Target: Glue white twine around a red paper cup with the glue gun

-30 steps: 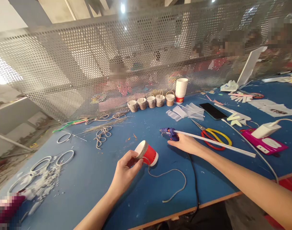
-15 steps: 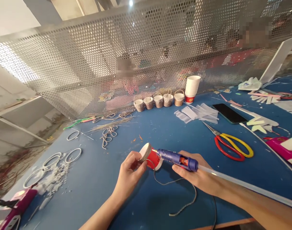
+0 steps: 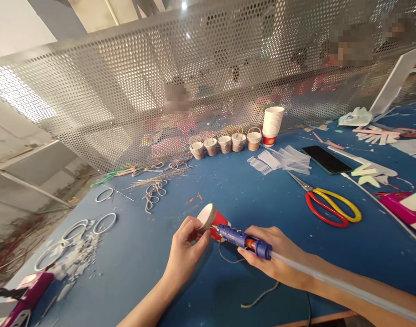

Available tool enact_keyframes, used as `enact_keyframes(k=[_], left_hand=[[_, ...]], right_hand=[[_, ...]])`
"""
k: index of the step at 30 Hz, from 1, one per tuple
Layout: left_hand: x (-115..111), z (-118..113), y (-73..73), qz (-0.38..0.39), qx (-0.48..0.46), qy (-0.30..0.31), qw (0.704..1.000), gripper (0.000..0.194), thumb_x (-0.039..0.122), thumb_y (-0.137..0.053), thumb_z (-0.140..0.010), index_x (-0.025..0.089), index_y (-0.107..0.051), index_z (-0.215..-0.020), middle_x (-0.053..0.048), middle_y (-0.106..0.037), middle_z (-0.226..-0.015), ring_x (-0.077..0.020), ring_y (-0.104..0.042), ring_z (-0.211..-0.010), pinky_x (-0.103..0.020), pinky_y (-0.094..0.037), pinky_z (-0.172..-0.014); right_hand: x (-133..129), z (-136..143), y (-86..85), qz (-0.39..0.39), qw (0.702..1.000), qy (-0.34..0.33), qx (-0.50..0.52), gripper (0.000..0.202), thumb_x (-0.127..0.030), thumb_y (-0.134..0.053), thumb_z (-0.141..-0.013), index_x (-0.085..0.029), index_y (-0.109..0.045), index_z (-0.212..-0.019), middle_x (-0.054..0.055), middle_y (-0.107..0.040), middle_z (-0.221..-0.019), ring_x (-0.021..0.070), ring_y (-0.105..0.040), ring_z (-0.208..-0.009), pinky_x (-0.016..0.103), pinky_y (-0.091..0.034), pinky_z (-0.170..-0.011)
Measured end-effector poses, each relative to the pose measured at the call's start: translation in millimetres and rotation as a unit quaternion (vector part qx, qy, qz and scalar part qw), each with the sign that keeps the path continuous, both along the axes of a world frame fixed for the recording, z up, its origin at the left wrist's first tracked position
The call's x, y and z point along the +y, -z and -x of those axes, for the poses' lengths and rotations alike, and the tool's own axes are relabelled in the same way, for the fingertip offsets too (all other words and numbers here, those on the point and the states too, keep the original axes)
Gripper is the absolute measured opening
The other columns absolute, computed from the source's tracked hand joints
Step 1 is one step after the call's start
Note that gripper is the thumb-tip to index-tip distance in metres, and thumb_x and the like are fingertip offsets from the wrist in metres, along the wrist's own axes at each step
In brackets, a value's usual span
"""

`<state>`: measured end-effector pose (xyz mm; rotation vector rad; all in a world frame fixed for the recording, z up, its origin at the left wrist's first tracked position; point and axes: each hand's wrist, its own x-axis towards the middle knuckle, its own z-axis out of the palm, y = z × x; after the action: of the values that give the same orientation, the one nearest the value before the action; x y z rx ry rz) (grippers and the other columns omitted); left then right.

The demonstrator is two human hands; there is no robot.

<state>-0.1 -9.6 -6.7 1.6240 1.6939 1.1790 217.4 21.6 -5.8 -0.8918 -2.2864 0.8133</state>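
My left hand (image 3: 190,243) pinches a small red and white paper cup (image 3: 223,219) near its rim, tilted on its side above the table. Grey cord is wrapped round the rim, and a loose cord (image 3: 260,295) trails from the cup to the table. My right hand (image 3: 274,254) is closed round a blue hot glue gun (image 3: 242,238) with a long clear glue stick (image 3: 317,272) out of its back. The gun's nozzle points left at the cup's side by the cord; whether it touches is hard to see.
Several cord-covered cups (image 3: 224,144) and a stack of paper cups (image 3: 273,122) stand along the perforated metal screen (image 3: 132,100). To the right are scissors (image 3: 330,206), a phone (image 3: 325,159) and white strips (image 3: 283,160). White rings (image 3: 104,223) and a power strip (image 3: 30,290) lie left.
The glue gun has moved left and slightly down, its nozzle shifting from the cup's upper side to lower by the cord. My left hand keeps its hold on the cup.
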Motion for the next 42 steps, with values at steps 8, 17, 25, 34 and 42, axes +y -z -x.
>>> enact_keyframes(k=[8,17,25,34,42], left_hand=[[-0.3,-0.7,-0.8,-0.020,0.040,0.001,0.999,0.017,0.025,-0.058,-0.077,0.019,-0.055,-0.062,0.003,-0.048,-0.066,-0.0110,-0.044,-0.056,-0.021,-0.038,-0.052],[-0.3,0.7,-1.7,-0.004,-0.003,0.017,1.000,0.017,0.028,-0.058,-0.078,0.018,-0.056,-0.063,0.001,-0.049,-0.068,-0.0116,-0.045,-0.058,-0.022,-0.038,-0.054],[0.3,2.6,-6.2,0.042,-0.056,0.030,0.997,0.018,0.031,-0.060,-0.075,0.018,-0.057,-0.063,0.001,-0.052,-0.063,-0.0119,-0.048,-0.056,-0.022,-0.041,-0.052],[0.0,3.4,-6.9,0.052,-0.077,0.044,0.995,0.017,0.030,-0.060,-0.075,0.017,-0.056,-0.064,0.001,-0.053,-0.065,-0.0120,-0.049,-0.057,-0.023,-0.041,-0.053],[0.6,3.0,-7.7,0.056,-0.091,0.042,0.993,0.018,0.031,-0.059,-0.074,0.017,-0.056,-0.062,0.000,-0.054,-0.065,-0.0129,-0.050,-0.058,-0.023,-0.042,-0.053]], right_hand=[[0.1,-0.9,10.6,-0.080,0.997,-0.019,0.011,0.009,-0.025,-0.046,-0.087,-0.020,-0.047,-0.080,0.000,-0.059,-0.062,0.0128,-0.055,-0.050,0.022,-0.038,-0.049],[-0.5,-1.2,10.6,-0.079,0.997,-0.023,0.004,0.012,-0.027,-0.045,-0.088,-0.020,-0.048,-0.079,0.000,-0.060,-0.062,0.0136,-0.058,-0.052,0.023,-0.040,-0.051],[0.9,-5.2,-0.3,-0.046,0.999,0.024,-0.014,0.019,-0.036,-0.047,-0.090,-0.022,-0.050,-0.076,-0.001,-0.061,-0.065,0.0134,-0.059,-0.057,0.023,-0.041,-0.057],[1.9,-6.4,-3.3,-0.021,0.999,0.029,-0.024,0.023,-0.037,-0.047,-0.090,-0.022,-0.047,-0.072,-0.002,-0.058,-0.062,0.0127,-0.055,-0.054,0.023,-0.041,-0.057],[-2.2,-3.3,-1.2,-0.046,0.999,-0.003,-0.003,0.020,-0.034,-0.046,-0.089,-0.022,-0.047,-0.073,-0.001,-0.058,-0.060,0.0129,-0.055,-0.050,0.023,-0.037,-0.050]])
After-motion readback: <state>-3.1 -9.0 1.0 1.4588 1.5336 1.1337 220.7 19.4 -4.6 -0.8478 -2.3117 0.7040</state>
